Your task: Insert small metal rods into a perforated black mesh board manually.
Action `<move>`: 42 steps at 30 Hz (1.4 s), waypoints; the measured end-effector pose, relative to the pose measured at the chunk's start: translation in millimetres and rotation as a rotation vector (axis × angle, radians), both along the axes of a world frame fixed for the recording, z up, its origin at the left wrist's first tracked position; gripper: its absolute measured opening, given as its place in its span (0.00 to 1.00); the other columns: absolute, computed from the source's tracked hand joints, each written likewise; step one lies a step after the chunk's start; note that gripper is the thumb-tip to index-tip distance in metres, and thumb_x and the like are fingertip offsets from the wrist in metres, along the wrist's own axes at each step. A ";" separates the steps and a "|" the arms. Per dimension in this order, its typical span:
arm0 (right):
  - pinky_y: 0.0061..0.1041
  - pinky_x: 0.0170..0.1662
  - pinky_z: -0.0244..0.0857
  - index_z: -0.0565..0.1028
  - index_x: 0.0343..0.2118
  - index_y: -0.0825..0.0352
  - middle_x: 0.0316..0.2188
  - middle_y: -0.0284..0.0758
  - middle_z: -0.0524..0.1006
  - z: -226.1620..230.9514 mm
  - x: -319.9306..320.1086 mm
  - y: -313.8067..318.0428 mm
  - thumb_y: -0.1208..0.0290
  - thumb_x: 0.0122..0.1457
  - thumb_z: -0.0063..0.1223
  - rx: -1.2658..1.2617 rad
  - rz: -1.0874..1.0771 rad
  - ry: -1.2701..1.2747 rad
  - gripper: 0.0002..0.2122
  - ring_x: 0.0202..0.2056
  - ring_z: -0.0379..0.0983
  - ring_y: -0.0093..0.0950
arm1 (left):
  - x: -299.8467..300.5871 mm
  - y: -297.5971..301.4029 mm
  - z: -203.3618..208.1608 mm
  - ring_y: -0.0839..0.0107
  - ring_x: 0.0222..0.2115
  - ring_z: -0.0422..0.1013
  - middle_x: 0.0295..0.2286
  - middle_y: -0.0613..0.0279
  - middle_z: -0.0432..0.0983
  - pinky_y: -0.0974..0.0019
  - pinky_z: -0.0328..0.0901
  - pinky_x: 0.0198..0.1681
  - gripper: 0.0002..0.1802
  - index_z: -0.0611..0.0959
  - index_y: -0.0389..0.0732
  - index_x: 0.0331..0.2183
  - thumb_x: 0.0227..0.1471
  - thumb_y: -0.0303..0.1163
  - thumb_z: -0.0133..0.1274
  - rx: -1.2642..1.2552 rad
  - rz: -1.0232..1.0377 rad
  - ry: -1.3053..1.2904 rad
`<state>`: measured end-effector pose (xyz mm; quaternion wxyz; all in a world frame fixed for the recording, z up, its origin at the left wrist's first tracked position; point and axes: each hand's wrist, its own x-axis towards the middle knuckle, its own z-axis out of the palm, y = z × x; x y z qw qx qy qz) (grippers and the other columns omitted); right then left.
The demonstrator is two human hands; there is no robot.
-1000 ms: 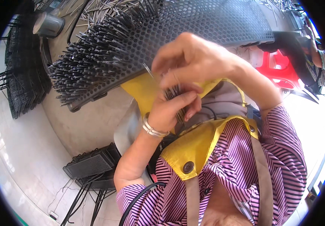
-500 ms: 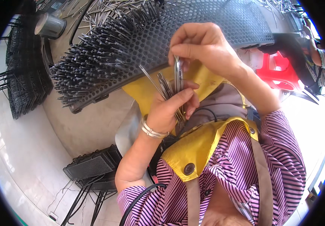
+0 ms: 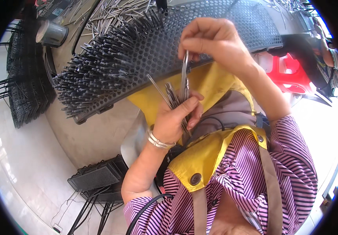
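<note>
Grey metal can [image 3: 55,34] on the left, then dark rods [image 3: 94,74] bristling upright from the black tray [image 3: 251,29]. Now my left hand [image 3: 175,119], closed round a bundle of thin metal rods [image 3: 171,94] by the tray's near edge! Just right and higher, my right hand [image 3: 218,41] pinches the silvery strands [image 3: 185,74] by their tops. Red stool [image 3: 295,76] farther right.

Site: a workshop, by all signs; you face a perforated black panel [image 3: 239,25] bristling with dark metal rods [image 3: 94,74], loose metal strips [image 3: 112,12] strewn beyond it, hooked black frames [image 3: 26,88] hanging or stacked leftward, and you wear a yellow-and-brown apron [image 3: 184,164]
</note>
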<state>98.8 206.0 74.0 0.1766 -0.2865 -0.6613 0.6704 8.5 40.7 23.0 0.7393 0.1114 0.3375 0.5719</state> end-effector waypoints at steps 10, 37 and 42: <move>0.15 0.23 0.66 0.70 0.27 0.72 0.21 0.35 0.75 -6.9 -27.1 17.7 0.79 0.53 0.47 0.150 -0.385 0.343 0.02 0.20 0.70 0.19 | 0.9 1.2 1.5 0.77 0.12 0.58 0.16 0.61 0.65 0.77 0.51 0.12 0.11 0.73 0.33 0.32 0.50 0.33 0.47 -0.075 0.008 -0.004; 0.20 0.19 0.61 0.69 0.26 0.70 0.16 0.38 0.71 -5.3 -60.3 12.3 0.81 0.47 0.52 0.998 -0.414 0.345 0.04 0.17 0.70 0.26 | 0.4 0.9 -1.8 0.76 0.12 0.58 0.16 0.59 0.66 0.76 0.53 0.14 0.10 0.73 0.33 0.32 0.49 0.30 0.48 -0.138 0.042 -0.045; 0.21 0.20 0.61 0.69 0.26 0.70 0.17 0.39 0.71 -13.3 -66.1 24.0 0.81 0.46 0.52 1.202 -0.404 0.471 0.04 0.17 0.70 0.28 | 1.1 1.8 -0.5 0.76 0.12 0.58 0.16 0.59 0.66 0.76 0.53 0.14 0.10 0.73 0.33 0.32 0.49 0.30 0.48 -0.143 0.035 -0.036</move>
